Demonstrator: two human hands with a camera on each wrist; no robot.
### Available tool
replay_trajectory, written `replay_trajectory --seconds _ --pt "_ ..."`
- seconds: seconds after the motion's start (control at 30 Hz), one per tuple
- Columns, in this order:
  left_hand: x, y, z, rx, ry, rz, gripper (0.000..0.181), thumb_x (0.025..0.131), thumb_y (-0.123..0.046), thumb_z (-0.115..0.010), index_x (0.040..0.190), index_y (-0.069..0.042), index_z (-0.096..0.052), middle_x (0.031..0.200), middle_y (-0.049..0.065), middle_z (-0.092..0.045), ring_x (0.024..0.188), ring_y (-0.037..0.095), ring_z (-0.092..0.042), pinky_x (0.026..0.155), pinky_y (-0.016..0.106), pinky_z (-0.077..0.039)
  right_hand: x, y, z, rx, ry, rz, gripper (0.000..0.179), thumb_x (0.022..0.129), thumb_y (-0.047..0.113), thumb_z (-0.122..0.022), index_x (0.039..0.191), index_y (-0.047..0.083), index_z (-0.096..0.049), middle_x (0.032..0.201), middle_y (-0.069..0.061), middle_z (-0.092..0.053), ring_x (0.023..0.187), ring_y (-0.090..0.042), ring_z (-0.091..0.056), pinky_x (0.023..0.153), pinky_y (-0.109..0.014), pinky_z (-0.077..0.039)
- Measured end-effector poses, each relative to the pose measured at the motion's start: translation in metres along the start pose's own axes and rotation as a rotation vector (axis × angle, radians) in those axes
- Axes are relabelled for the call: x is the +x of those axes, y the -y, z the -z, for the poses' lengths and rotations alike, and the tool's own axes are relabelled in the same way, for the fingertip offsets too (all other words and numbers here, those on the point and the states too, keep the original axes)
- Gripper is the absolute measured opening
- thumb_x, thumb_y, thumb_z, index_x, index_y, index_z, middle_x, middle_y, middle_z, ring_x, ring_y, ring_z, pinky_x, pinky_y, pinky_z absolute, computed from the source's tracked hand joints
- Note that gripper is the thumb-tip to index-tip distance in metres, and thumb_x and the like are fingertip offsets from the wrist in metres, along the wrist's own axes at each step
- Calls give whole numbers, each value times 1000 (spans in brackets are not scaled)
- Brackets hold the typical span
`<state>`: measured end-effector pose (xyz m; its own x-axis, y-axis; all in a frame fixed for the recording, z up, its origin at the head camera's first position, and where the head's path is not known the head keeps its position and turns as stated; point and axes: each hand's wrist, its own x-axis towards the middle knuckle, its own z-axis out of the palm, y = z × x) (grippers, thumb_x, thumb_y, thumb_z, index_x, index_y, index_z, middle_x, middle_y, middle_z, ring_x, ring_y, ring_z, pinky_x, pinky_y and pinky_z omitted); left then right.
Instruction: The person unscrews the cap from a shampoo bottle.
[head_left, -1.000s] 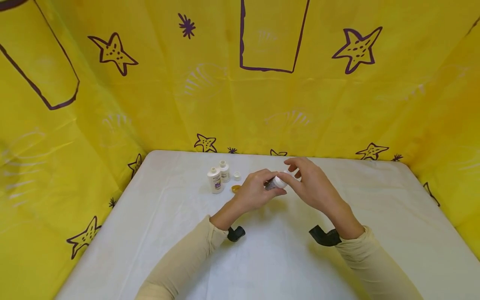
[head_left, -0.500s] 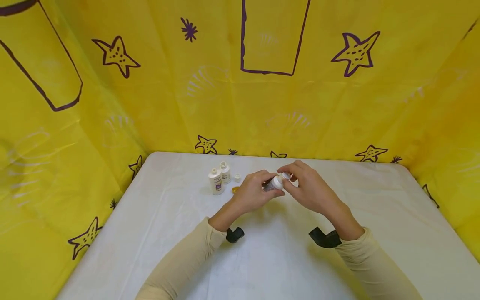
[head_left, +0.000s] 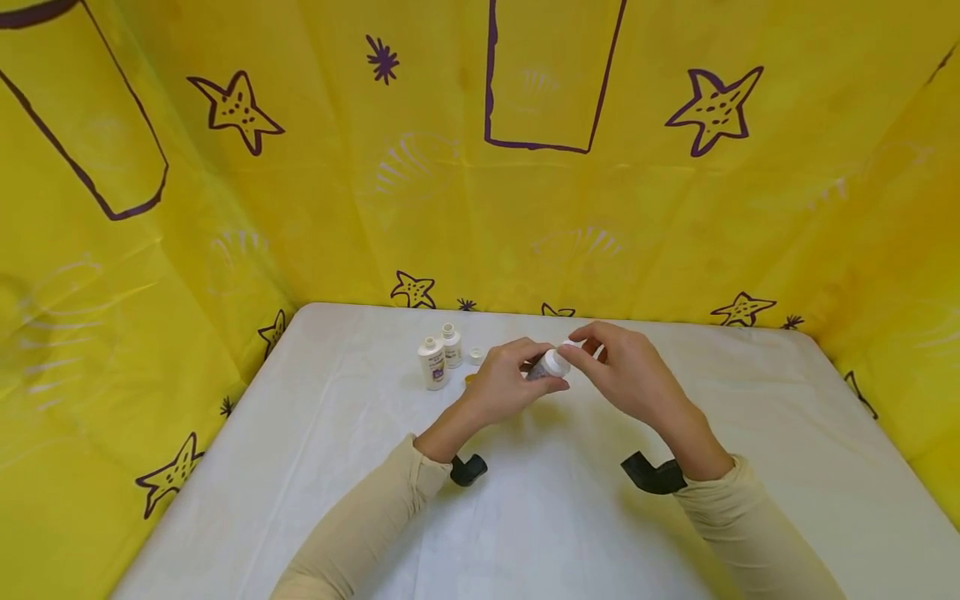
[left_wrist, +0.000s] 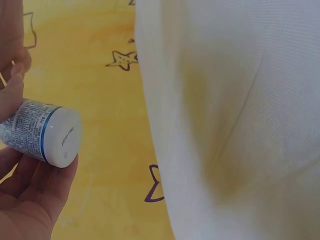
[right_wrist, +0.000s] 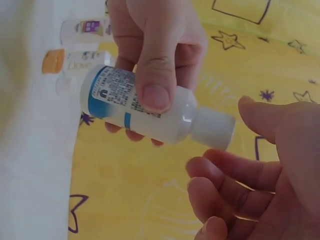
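Note:
In the head view my left hand [head_left: 510, 379] grips a small white bottle [head_left: 552, 364] above the table, tilted with its top toward my right hand. The right wrist view shows the bottle's blue-and-white label and my left thumb [right_wrist: 157, 95] pressed along its side. A white screw cap [right_wrist: 214, 129] sits at the bottle's neck. My right hand [head_left: 626, 371] is at that cap, its fingers loosely bent around it. The thumb [right_wrist: 257, 117] stands slightly off the cap, and the index fingertip lies close under its edge. The left wrist view shows the bottle's base [left_wrist: 65, 137].
Two white bottles [head_left: 432, 364] with uncovered necks stand at the back left of the white-covered table [head_left: 360, 433]. A small white cap [head_left: 476, 356] and an orange cap [right_wrist: 52, 61] lie near them. Yellow patterned cloth [head_left: 480, 225] hangs behind and at both sides.
The right fingers closed on the cap about half a second ago and have since loosened and spread again. My left hand keeps holding the bottle in nearly the same place.

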<state>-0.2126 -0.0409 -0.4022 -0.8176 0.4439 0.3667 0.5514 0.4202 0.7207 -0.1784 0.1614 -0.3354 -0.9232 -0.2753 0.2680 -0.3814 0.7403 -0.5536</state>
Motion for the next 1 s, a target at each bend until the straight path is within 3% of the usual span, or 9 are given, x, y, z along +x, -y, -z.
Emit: replay_trajectory --seconds 0.1,0.23,0.67,0.83,1.0 --pt "0 0 -1 -4 9 -9 42 82 -33 -86 121 -21 -74 102 -3 -73 91 9 -64 81 20 -56 -1 0 -4 -12 -21 17 25 96 36 -71 103 13 -73 84 0 -68 70 -14 -57 62 -27 -48" --pt "0 -1 -2 2 13 -18 41 82 -33 -87 119 -21 -75 101 -4 -73 89 9 -64 79 19 -56 -3 0 -6 -16 -26 41 19 96 31 -72 100 13 -73 83 1 -66 68 -13 -56 61 -25 -47" --pt "0 -1 -4 25 22 -36 31 83 -32 -86 108 -17 -74 97 -2 -72 86 8 -63 76 18 -54 -8 0 -1 -27 44 99 32 98 18 -67 129 6 -68 111 -9 -70 82 -14 -63 68 -26 -52" --pt "-1 -2 -5 34 28 -38 31 84 -32 -85 109 -19 -74 98 -4 -72 87 7 -62 77 18 -54 -9 2 -1 -62 29 79 42 97 31 -70 130 6 -66 112 -8 -70 83 -17 -64 72 -31 -53" --pt "-2 -2 -6 27 39 -36 34 84 -32 -85 115 -24 -75 101 -6 -73 88 8 -63 80 18 -54 -7 1 -5 -117 -27 45 40 94 42 -73 109 6 -72 89 -4 -68 74 -16 -60 68 -31 -49"
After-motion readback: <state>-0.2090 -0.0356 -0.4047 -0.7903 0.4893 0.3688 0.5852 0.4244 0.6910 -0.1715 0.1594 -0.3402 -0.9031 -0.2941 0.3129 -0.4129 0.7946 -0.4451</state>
